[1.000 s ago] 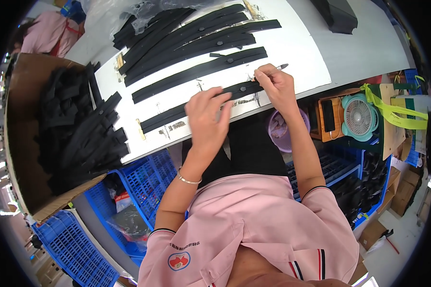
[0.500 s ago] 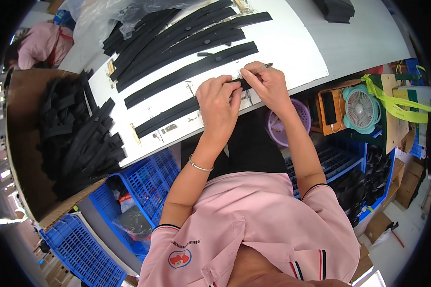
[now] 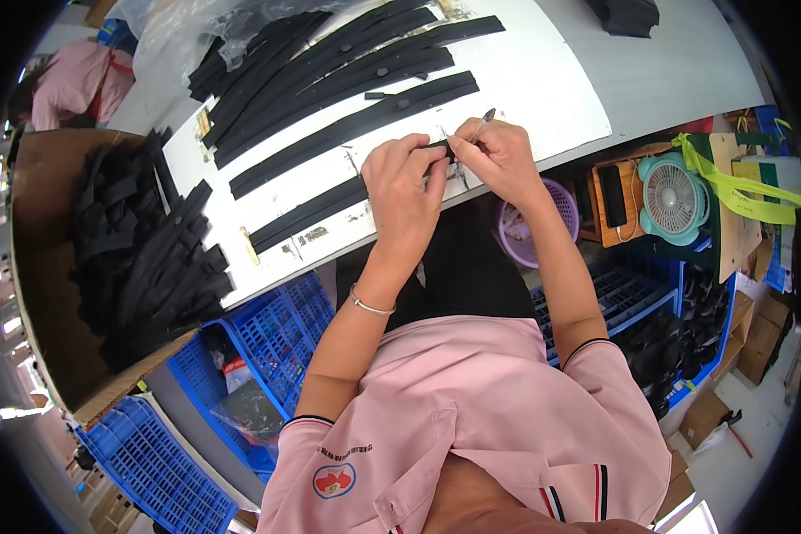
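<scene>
A black fabric strip (image 3: 316,214) lies along the near edge of the white board (image 3: 543,98). My left hand (image 3: 402,182) is closed on this strip near its right end, thumb and fingers pinching it. Close to it on the right, my right hand (image 3: 500,160) grips a slim pen (image 3: 483,126), whose dark end points up and away. The right thumb and fingertip also meet the strip's end beside the left fingers. Just beyond my hands lies another black strip (image 3: 347,135) with a small round dark piece on it. The pen's lower end is hidden by my fingers.
More black strips (image 3: 329,76) lie farther back beside clear plastic film (image 3: 173,53). A cardboard box (image 3: 40,267) at the left holds many black strips. Blue crates (image 3: 151,463) stand below the table. A purple basket (image 3: 537,254) and a teal fan (image 3: 674,201) are at the right.
The pen has tipped more upright in my right hand, which has shifted slightly. My left hand keeps its hold on the strip, nearly in place.
</scene>
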`<action>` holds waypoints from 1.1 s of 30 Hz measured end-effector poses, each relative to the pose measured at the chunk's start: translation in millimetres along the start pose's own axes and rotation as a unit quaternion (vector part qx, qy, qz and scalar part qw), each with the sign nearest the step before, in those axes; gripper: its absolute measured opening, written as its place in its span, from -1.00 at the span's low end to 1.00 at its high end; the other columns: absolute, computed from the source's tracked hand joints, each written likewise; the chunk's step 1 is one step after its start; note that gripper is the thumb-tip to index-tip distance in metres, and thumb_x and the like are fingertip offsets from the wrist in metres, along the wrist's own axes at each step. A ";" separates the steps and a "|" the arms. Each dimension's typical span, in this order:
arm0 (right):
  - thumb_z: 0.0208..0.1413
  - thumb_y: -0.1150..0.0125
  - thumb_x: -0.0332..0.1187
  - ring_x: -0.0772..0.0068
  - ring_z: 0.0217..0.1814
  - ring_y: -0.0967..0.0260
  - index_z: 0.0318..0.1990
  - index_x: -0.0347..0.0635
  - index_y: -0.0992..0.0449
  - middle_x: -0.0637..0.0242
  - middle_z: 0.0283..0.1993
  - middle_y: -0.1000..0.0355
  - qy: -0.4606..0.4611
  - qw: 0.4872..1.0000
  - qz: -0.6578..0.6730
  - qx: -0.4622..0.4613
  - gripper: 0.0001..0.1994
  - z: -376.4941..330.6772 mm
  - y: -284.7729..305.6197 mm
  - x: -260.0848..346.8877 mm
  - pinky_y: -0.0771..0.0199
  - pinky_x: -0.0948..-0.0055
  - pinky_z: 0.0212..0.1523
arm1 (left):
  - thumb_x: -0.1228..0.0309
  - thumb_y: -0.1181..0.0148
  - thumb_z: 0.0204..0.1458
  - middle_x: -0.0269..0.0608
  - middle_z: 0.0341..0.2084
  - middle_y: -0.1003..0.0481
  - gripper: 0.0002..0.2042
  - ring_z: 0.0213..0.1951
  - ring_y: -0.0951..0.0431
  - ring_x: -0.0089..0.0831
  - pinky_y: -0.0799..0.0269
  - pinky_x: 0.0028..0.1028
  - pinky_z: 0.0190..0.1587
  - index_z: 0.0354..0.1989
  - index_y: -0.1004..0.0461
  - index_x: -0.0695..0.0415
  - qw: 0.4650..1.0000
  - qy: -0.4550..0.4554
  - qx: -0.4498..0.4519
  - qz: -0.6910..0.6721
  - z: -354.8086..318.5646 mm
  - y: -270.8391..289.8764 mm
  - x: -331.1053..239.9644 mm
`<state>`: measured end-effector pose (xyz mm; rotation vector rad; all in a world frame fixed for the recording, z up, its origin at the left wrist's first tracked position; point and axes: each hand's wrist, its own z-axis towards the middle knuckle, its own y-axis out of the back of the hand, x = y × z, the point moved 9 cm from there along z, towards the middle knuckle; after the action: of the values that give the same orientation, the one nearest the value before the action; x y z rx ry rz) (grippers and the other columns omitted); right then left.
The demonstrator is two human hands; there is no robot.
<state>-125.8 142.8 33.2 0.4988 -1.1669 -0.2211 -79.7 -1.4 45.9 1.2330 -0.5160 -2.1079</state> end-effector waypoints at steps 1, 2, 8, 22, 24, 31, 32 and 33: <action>0.21 -0.28 -0.47 0.66 -0.48 -0.33 -0.38 -0.39 -0.57 0.37 -0.45 -0.53 0.001 1.000 0.000 0.001 -0.85 -0.4 -0.5 -0.4 -0.30 0.51 -0.45 | 0.47 -0.44 -0.01 -0.31 -0.13 -0.62 -0.86 -0.01 -0.53 -0.26 -0.30 -0.29 0.13 -0.25 -0.69 0.09 1.000 0.007 0.007 0.002 -0.2 -0.5 1.9; 0.22 -0.27 -0.47 0.66 -0.48 -0.34 -0.38 -0.38 -0.58 0.36 -0.44 -0.53 -0.034 0.995 0.090 -0.004 -0.85 -1.7 -0.7 -8.2 -0.31 0.53 -0.45 | 0.47 -0.44 -0.01 -0.31 -0.13 -0.62 -0.86 -0.01 -0.53 -0.26 -0.30 -0.29 0.13 -0.25 -0.69 0.09 1.000 0.007 0.006 0.003 -0.9 1.6 2.6; 0.25 -0.22 -0.48 0.66 -0.40 -0.44 -0.32 -0.33 -0.64 0.37 -0.40 -0.57 -0.101 0.954 0.262 -0.104 -0.87 -12.2 20.0 -23.9 -0.42 0.61 -0.36 | 0.45 -0.26 0.20 -0.10 0.39 -0.34 -0.62 0.47 -0.17 -0.02 0.14 0.14 0.47 0.21 -0.59 0.00 0.988 0.027 0.099 0.118 -27.6 23.5 6.5; 0.29 -0.23 -0.48 0.72 -0.45 -0.35 -0.23 -0.32 -0.65 0.32 -0.34 -0.58 -0.119 0.946 0.259 -0.153 -0.89 -10.6 19.1 -29.9 -0.28 0.68 -0.48 | 0.37 0.20 0.47 0.02 0.51 -0.13 -0.58 0.57 0.05 0.01 0.46 0.43 0.43 0.44 -0.33 -0.21 0.970 -0.020 0.112 0.214 99.9 18.3 140.2; 0.30 -0.23 -0.47 0.74 -0.47 -0.29 -0.23 -0.31 -0.64 0.32 -0.35 -0.58 -0.122 0.950 0.245 -0.150 -0.89 -10.1 18.5 -30.4 -0.26 0.69 -0.48 | 0.34 0.13 0.44 0.02 0.49 -0.16 -0.59 0.55 0.01 0.02 0.41 0.43 0.43 0.41 -0.35 -0.22 0.976 -0.029 0.072 0.204 109.3 16.3 149.4; 0.34 -0.21 -0.44 0.75 -0.46 -0.30 -0.19 -0.29 -0.64 0.32 -0.35 -0.57 -0.124 0.949 0.242 -0.156 -0.87 -15.2 25.7 -39.2 -0.26 0.70 -0.47 | 0.41 -0.08 0.33 -0.03 0.44 -0.26 -0.63 0.54 -0.03 -0.01 0.38 0.16 0.53 0.29 -0.49 -0.03 0.985 -0.008 0.097 0.144 36.6 63.0 97.4; 0.34 -0.22 -0.44 0.75 -0.46 -0.31 -0.18 -0.29 -0.65 0.32 -0.34 -0.58 -0.120 0.952 0.239 -0.147 -0.87 -14.1 24.7 -36.9 -0.26 0.70 -0.46 | 0.42 -0.08 0.33 -0.06 0.43 -0.28 -0.64 0.55 -0.03 -0.02 0.42 0.14 0.54 0.28 -0.51 -0.03 0.983 0.004 0.103 0.151 19.0 79.3 98.8; 0.34 -0.22 -0.44 0.75 -0.46 -0.31 -0.18 -0.29 -0.65 0.32 -0.34 -0.58 -0.121 0.952 0.238 -0.151 -0.87 -14.2 25.6 -36.0 -0.26 0.70 -0.46 | 0.43 -0.08 0.33 -0.09 0.42 -0.30 -0.64 0.55 -0.04 -0.03 0.43 0.13 0.54 0.27 -0.52 -0.05 0.981 0.019 0.098 0.168 3.0 96.4 101.7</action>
<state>-129.0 183.8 11.7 -0.0896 -1.4279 -0.0403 -87.6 -141.3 42.7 1.1943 -0.8675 -1.7784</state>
